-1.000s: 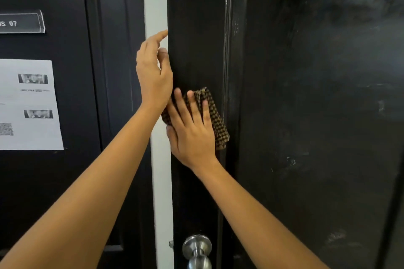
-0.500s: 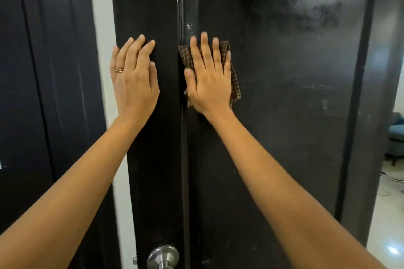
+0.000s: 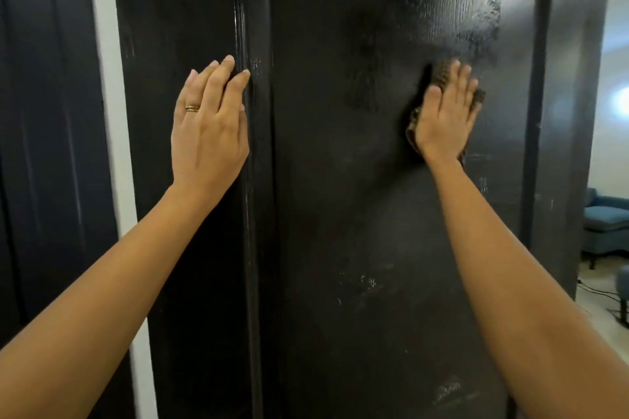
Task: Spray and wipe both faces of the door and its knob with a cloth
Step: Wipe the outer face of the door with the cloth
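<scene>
Door (image 3: 340, 214): black, glossy, upright, filling most of the view. Raised vertical moulding (image 3: 253, 180) between a narrow left stile and the wide centre panel.

Left hand (image 3: 209, 133): open, palm flat against the left stile, fingers straight and close together, fingertips reaching the moulding. Nothing held. Ring (image 3: 192, 108) on one finger.

Right hand (image 3: 444, 119): open, fingers straight and slightly spread, pressing the cloth (image 3: 440, 74) flat against the centre panel, toward its upper right.

Cloth: small dark-and-tan check, mostly covered by the right hand. Edges visible above the fingertips, beside the thumb and near the wrist (blurred, so folds not discernible). Both forearms bare, extended toward the door, well apart from each other.

Panel surface: damp, streaky sheen (image 3: 476, 17) above and right of the cloth. Fainter smears (image 3: 367, 282) lower down, near the right forearm.

Surroundings: white jamb strip (image 3: 112, 129) just left of the door, second dark door (image 3: 44, 146) beyond it. Past the door's right edge, a blue sofa (image 3: 606, 221) on a pale floor (image 3: 595, 303).
</scene>
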